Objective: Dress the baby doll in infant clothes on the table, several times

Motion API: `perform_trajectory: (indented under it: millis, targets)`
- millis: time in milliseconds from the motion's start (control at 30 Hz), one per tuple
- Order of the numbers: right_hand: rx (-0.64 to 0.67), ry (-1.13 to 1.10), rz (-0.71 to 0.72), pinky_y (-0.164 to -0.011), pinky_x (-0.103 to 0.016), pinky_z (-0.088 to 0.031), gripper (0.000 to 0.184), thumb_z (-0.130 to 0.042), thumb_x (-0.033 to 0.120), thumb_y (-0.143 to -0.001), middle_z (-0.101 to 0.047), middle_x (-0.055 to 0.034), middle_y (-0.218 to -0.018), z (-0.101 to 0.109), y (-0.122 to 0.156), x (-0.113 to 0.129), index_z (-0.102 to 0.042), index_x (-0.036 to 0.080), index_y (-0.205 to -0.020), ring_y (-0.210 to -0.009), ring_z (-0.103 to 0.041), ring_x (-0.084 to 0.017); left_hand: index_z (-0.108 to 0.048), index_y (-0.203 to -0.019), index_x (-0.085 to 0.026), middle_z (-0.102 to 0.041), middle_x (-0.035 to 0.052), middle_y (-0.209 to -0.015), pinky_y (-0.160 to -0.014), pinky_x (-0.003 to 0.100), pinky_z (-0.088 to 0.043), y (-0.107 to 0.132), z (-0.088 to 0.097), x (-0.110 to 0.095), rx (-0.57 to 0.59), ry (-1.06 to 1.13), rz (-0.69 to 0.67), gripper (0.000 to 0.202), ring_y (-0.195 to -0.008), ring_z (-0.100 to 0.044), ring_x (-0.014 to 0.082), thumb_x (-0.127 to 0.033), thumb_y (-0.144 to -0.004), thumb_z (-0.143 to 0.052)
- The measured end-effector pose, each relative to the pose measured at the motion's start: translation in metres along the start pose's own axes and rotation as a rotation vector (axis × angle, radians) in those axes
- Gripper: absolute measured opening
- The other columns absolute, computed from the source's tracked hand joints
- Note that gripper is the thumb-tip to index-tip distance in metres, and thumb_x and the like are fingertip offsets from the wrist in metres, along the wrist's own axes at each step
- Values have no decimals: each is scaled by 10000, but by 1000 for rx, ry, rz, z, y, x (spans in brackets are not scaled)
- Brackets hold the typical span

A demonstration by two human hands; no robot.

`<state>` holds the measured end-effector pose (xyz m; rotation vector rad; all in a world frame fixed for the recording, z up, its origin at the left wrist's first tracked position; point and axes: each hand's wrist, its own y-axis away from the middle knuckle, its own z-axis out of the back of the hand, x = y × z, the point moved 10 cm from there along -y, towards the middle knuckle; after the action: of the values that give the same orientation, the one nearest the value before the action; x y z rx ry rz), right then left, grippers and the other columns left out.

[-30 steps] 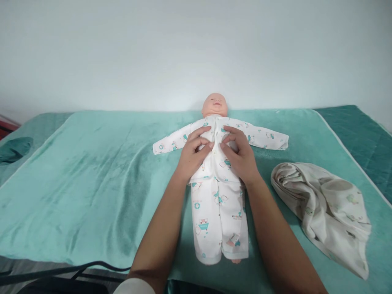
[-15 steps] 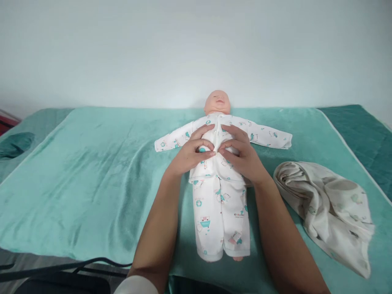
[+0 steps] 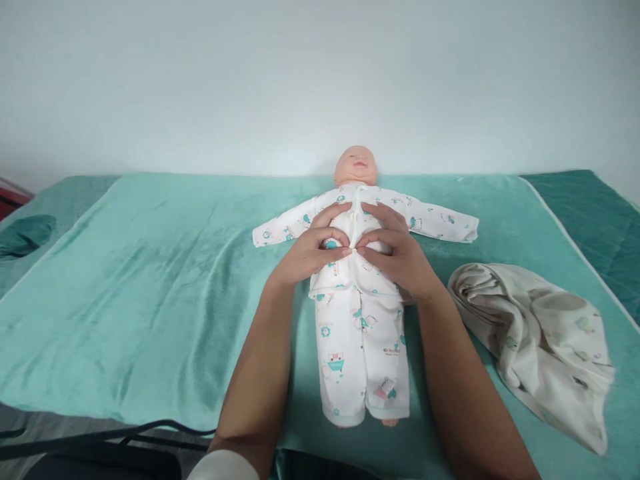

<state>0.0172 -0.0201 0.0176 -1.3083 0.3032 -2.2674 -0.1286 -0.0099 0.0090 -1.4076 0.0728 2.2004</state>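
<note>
A baby doll (image 3: 356, 165) lies on its back, dressed in a white printed jacket (image 3: 334, 275) and matching trousers (image 3: 343, 360). Its arms stretch out to both sides inside the sleeves. My left hand (image 3: 320, 241) pinches the jacket's front edge at mid-chest between thumb and index finger. From the other side, my right hand (image 3: 393, 245) pinches the facing edge, the fingertips of both hands nearly meeting at the centre line. The fastening between the fingertips is too small to make out. The jacket's hem overlaps the trousers' waist.
Under the doll a light green velvety blanket (image 3: 125, 287) covers the surface, with darker green cloth (image 3: 575, 213) at the right. A crumpled white printed cloth (image 3: 535, 347) lies right of my right forearm. Black cables (image 3: 125, 430) run at the lower left. A pale wall (image 3: 320, 80) stands behind.
Both hands keep their pinch on the jacket front, with barely any movement of the fingers. The view has shifted very slightly.
</note>
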Motion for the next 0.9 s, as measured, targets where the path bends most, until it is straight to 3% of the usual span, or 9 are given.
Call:
perform_trajectory:
  millis: [133, 333, 533, 667, 767, 900]
  targets:
    - [17, -17, -10, -1282, -551, -219, 62, -704, 245, -873, -493, 43, -1571, -1, 0, -3, -746, 290, -870, -1558, -277, -271, -686, -823, -241, -384, -45, -1658, -1266, 531, -314, 0, 0, -1, -5, 2, -12, 85, -1596, -224, 283, -283, -896, -691]
    - [41, -35, -15, -1282, -555, -206, 56, -726, 257, -866, -478, 46, -1586, -3, 0, -2, -756, 289, -832, -1567, -256, -278, -674, -798, -236, -418, -39, -1637, -1115, 510, -492, 0, 0, -2, -63, -7, -41, 86, -1588, -237, 304, -258, -881, -680]
    - [18, -79, -42, -1277, -571, -201, 38, -732, 303, -867, -489, 58, -1578, -3, 0, -5, -738, 298, -830, -1569, -246, -283, -758, -902, -287, -444, -62, -1623, -1303, 570, -219, 0, 0, -3, -26, -30, -101, 108, -1603, -203, 268, -341, -931, -669]
    - [-93, -213, -87, -1251, -533, -279, 68, -666, 357, -918, -560, 3, -1501, 4, 0, -10, -664, 290, -928, -1500, -382, -250, -758, -1101, -359, -440, -64, -1625, -1307, 562, -211, -1, -2, -4, -31, -65, -131, 188, -1607, -192, 249, -368, -953, -642]
    - [-112, -192, -97, -1232, -523, -301, 221, -713, 404, -878, -538, -44, -1501, 4, 0, -9, -599, 286, -1026, -1454, -435, -259, -702, -1196, -350, -401, -28, -1649, -1299, 549, -229, -2, -5, -5, -63, -151, -132, 270, -1596, -219, 254, -371, -929, -675]
    - [-104, -33, -93, -1219, -539, -292, 283, -775, 367, -809, -504, -79, -1522, 0, 0, -2, -557, 262, -955, -1468, -404, -291, -652, -1084, -274, -422, 41, -1628, -1262, 532, -302, -2, -3, -6, -143, -202, -100, 200, -1551, -319, 260, -313, -894, -701]
